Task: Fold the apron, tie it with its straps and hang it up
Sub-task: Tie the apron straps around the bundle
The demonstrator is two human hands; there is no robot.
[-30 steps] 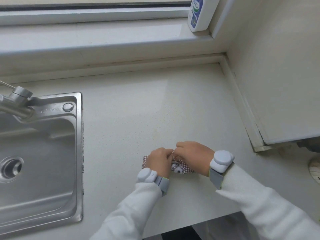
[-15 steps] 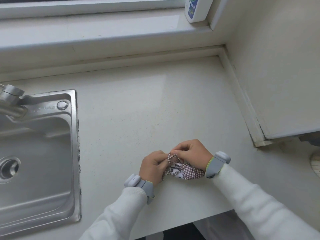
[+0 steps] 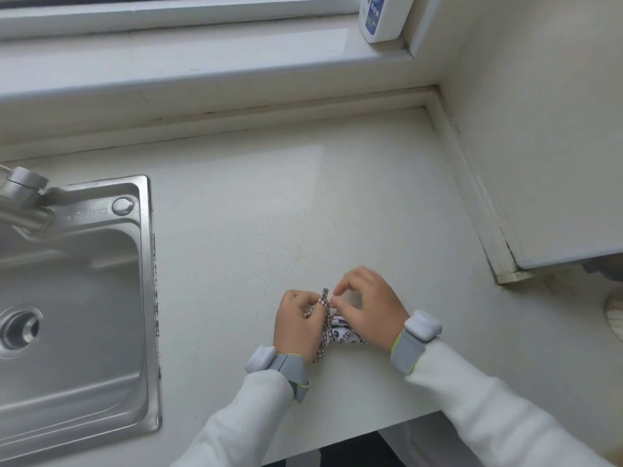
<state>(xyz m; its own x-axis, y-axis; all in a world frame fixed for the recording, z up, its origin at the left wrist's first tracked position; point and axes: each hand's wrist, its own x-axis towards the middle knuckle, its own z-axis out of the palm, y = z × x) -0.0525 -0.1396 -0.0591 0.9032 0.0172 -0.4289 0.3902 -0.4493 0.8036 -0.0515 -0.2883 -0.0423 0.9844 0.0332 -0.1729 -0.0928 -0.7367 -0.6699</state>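
At the lower centre of the frame, the folded apron (image 3: 342,332) is now lying exposed on the counter (image 3: 253,214). The left hand (image 3: 298,326) is pinching a raised strap (image 3: 324,299), and the right hand (image 3: 369,310) is pinching beside it, so tying is under way.

Most of the small folded checked apron (image 3: 341,333) lay hidden under the left hand (image 3: 296,323) and the right hand (image 3: 369,311). The top of the white plastic bottle with a blue label (image 3: 379,20) was cut off. So was the grey metal tap (image 3: 23,200) at the left edge.
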